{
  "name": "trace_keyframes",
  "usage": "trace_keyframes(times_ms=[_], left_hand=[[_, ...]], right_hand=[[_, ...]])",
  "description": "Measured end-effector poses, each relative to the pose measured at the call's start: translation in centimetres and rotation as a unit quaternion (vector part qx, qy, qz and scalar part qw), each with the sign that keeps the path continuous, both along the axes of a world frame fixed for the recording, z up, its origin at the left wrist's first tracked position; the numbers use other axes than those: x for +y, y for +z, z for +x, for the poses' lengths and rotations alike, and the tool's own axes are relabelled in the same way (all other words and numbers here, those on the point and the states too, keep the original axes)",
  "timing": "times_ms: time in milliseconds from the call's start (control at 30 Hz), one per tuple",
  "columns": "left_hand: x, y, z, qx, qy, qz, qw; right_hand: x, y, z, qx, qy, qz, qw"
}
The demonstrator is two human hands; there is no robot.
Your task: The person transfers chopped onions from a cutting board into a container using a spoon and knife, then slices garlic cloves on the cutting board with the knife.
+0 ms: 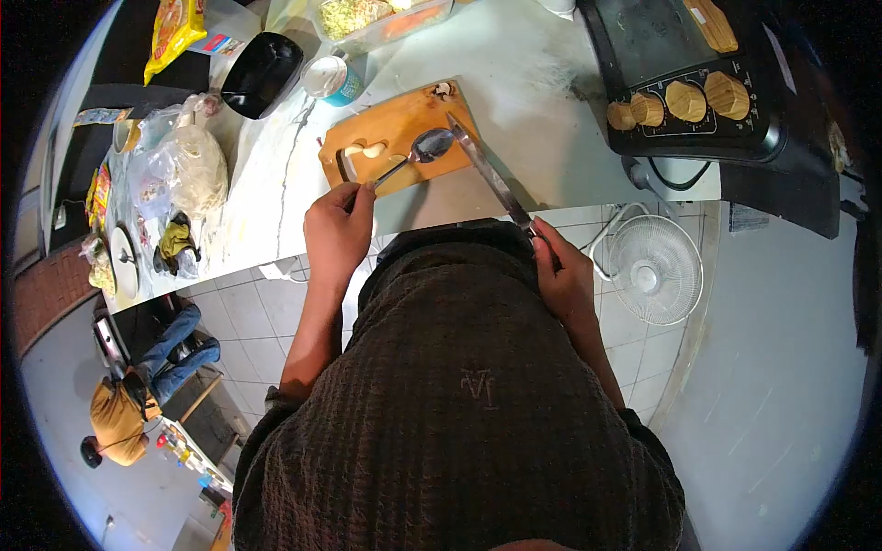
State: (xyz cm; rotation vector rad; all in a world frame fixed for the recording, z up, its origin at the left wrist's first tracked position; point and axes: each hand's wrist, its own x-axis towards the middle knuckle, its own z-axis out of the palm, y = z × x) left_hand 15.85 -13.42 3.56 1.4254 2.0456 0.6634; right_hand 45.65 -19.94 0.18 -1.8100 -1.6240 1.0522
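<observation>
My left hand (338,228) is closed round the handle of a metal spoon (432,145), whose bowl is over the wooden cutting board (404,114). In my right hand (562,271) is a knife (491,174), gripped by its dark handle, with the blade pointing up and left across the board's right edge. The knife tip is close to the spoon bowl; whether they touch I cannot tell. Pale pieces that look like garlic cloves (373,151) lie on the left part of the board. A small dark-and-white scrap (444,90) sits at its top corner.
Behind the board stand a blue-labelled can (333,81), a black dish (263,75) and a clear container of chopped vegetables (386,20). Plastic bags (188,170) lie left. A black griddle with wooden knobs (684,101) is at right. Below are a fan (648,275) and a seated person (124,418).
</observation>
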Motion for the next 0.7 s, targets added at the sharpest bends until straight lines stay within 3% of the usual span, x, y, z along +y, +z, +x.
trace_keyframes(times_ms=[367, 533, 600, 700], left_hand=[[0.3, -0.3, -0.5, 0.01, -0.003, 0.013, 1.0], [0.4, -0.7, -0.5, -0.06, 0.028, 0.011, 0.998], [0.4, -1.0, -1.3, -0.083, 0.041, 0.007, 0.996], [0.5, -0.3, -2.2, -0.103, 0.071, 0.01, 0.992]], right_hand=[[0.1, -0.1, 0.1, 0.004, -0.019, -0.015, 1.0], [0.2, -0.6, -0.1, 0.041, -0.029, -0.002, 0.999], [0.4, -0.6, -0.1, 0.061, -0.058, -0.09, 0.992], [1.3, -0.1, -0.5, 0.075, -0.051, -0.086, 0.992]])
